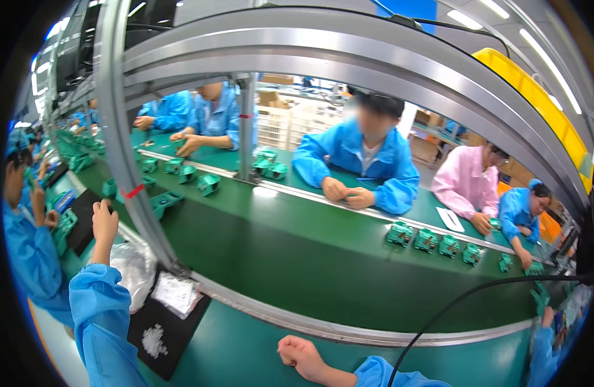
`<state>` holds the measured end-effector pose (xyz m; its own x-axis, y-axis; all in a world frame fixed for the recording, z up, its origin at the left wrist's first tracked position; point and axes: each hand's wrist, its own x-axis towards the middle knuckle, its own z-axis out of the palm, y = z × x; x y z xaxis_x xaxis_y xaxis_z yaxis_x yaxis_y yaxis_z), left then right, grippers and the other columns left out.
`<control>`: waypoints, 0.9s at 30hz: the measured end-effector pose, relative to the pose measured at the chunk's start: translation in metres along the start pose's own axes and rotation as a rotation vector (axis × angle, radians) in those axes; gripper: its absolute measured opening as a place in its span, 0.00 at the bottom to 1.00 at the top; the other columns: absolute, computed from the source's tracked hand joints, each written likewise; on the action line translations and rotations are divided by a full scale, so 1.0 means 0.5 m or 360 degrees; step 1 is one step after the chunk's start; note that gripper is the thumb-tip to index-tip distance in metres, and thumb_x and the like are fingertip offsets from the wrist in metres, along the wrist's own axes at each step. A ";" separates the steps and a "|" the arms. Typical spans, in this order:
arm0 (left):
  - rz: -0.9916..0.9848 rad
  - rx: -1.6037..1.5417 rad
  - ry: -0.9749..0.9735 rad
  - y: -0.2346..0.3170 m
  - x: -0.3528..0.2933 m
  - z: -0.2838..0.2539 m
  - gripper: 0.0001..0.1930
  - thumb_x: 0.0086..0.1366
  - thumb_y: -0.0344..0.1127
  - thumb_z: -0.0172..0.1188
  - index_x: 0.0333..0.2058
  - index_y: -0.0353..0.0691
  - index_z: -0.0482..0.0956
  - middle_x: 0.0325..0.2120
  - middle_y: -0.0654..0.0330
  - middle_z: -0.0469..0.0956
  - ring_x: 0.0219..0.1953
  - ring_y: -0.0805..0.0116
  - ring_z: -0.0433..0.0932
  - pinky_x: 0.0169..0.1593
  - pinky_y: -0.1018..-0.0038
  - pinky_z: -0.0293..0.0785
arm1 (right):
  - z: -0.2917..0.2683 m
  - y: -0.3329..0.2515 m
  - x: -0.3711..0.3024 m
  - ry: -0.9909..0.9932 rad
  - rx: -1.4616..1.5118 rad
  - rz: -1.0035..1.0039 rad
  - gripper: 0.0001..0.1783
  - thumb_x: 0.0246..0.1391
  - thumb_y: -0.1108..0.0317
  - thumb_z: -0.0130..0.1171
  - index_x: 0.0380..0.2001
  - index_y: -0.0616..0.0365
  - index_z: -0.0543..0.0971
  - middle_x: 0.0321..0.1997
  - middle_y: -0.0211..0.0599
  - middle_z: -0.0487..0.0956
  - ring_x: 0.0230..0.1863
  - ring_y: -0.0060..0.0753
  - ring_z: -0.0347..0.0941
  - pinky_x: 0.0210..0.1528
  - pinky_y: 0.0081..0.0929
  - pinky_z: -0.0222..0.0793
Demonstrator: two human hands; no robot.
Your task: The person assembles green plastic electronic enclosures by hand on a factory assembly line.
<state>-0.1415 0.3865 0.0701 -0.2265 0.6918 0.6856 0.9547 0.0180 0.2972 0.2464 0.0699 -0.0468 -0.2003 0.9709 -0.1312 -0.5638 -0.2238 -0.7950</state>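
My left hand (104, 227) is raised at the far left, beside the metal post with a red band. Its fingers are curled in, and whatever they might hold is hidden from this side. Low in the middle, my right hand (299, 356) hovers over or rests on the green table (245, 345), loosely fisted, with nothing visible in it. Between my arms lies a black mat (171, 358) bearing a small heap of clear-white plastic parts (154, 340) and a printed white packet (175, 294). A clear plastic bag (133, 267) sits behind them.
A green conveyor belt (277, 258) carries several green plastic housings (426, 240) past a metal rail (348, 332). Upright post (119, 129) and curved frame stand ahead. A black cable (452, 295) crosses at right. Co-workers (364, 155) sit opposite; another person (29, 245) works at left.
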 end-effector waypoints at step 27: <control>0.0443 0.0021 -0.0040 0.037 0.055 0.246 0.06 0.47 0.30 0.53 0.27 0.37 0.72 0.30 0.49 0.70 0.32 0.54 0.72 0.35 0.64 0.69 | 0.039 0.016 -0.011 -0.0097 -0.1758 -0.0501 0.03 0.44 0.71 0.54 0.24 0.57 0.71 0.11 0.32 0.66 0.11 0.25 0.60 0.15 0.21 0.54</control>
<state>-0.1063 0.4948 0.0129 0.0497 0.6891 0.7230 0.9819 -0.1663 0.0909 0.2272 0.0613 -0.0411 -0.2304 0.9581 0.1700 0.4084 0.2538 -0.8768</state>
